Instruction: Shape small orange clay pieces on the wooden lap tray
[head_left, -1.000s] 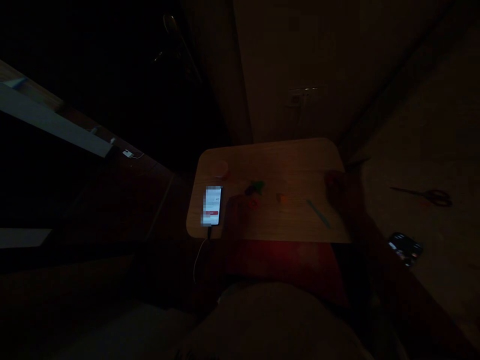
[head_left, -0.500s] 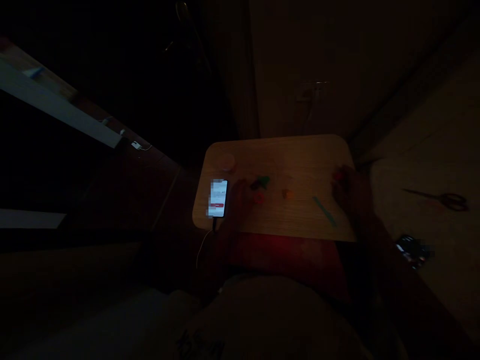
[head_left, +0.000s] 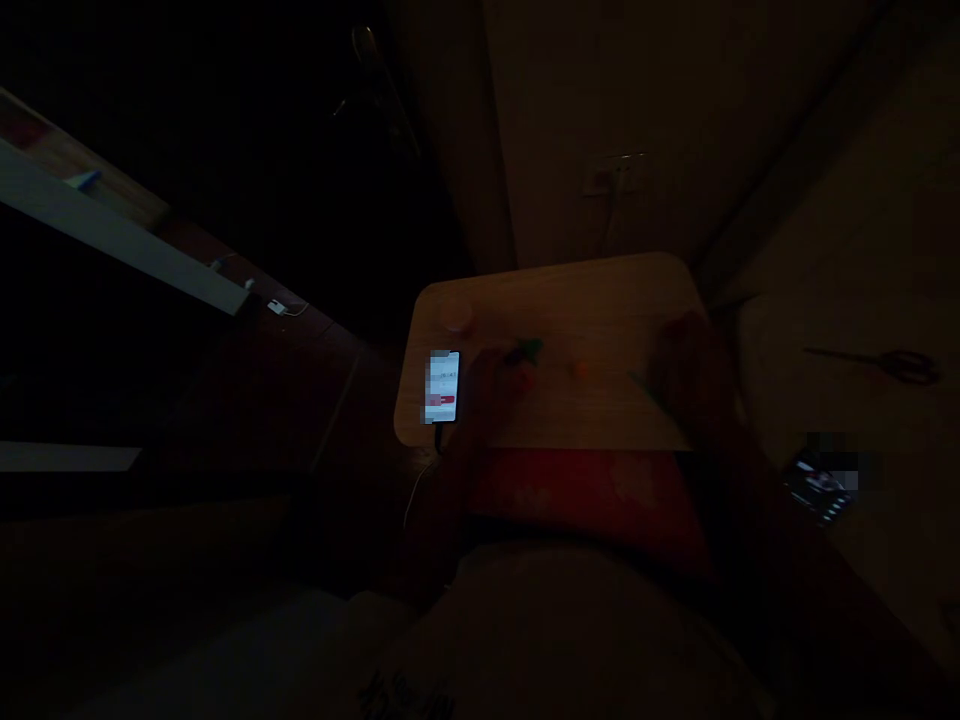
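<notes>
The light is very dim. My left hand [head_left: 487, 385] rests on the wooden table to the right of a lit phone [head_left: 444, 388]; darkness hides its fingers. Close to its fingertips are a small red piece [head_left: 527, 379] and a green piece [head_left: 531, 349], with something dark beside the green one. An orange piece [head_left: 580, 368] lies farther right. Over the table's right side is my right hand [head_left: 679, 365], smeared by motion, so what its fingers hold cannot be made out. Next to it a thin green strip [head_left: 646, 388] is partly covered by the hand.
A round pale thing [head_left: 457, 316] sits at the back left of the table [head_left: 600, 425]. A cable runs from the phone. To the right, scissors [head_left: 892, 365] and a dark device with a lit screen [head_left: 821, 490] lie on a pale surface. Behind is a wall socket [head_left: 615, 175].
My right hand has shifted left over the table, now covering part of the green strip. The red thing seen in its fingers earlier is blurred now. My left hand stays near the red piece.
</notes>
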